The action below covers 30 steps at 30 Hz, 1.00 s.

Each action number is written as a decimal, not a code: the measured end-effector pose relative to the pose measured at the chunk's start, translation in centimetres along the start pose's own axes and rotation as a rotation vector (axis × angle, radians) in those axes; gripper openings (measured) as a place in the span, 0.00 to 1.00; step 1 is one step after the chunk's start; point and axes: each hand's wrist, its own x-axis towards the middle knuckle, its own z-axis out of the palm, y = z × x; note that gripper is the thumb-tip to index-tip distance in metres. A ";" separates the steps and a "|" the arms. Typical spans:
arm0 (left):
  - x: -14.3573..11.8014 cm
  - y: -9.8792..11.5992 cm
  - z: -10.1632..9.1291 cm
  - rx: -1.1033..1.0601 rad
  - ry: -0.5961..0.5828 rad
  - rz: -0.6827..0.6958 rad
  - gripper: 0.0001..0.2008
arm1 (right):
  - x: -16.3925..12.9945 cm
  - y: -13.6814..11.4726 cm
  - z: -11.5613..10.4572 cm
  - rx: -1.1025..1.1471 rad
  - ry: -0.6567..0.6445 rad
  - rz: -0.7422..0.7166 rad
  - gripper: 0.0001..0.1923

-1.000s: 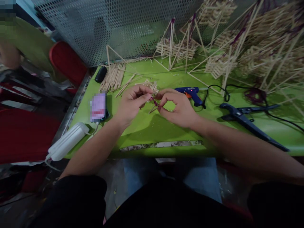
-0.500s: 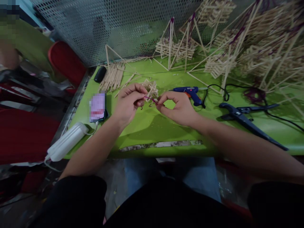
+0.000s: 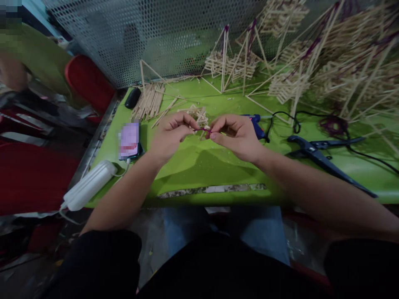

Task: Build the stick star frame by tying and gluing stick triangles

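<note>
A short purple string stretches between my two hands above the green table. My left hand pinches one end between thumb and fingertips. The other end is pinched in my right hand, whose thumb points left. Just behind the fingertips lies a small heap of short wooden stick pieces, partly covered by the hands. A blue glue gun lies beyond my right hand, which hides much of its body.
Stick structures tied with purple string crowd the back right. Black long-handled cutters and tangled purple string lie at right. Loose sticks, a phone and a white power strip sit left. Another person is at far left.
My right hand has turned and its fingers have curled in, covering more of the glue gun. The string now runs nearly level between the hands; its loose tail below my left hand no longer shows.
</note>
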 end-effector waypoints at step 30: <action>-1.0 0.1 0.7 0.395 -0.090 0.145 0.10 | 0.2 0.6 0.4 0.160 0.086 0.167 0.23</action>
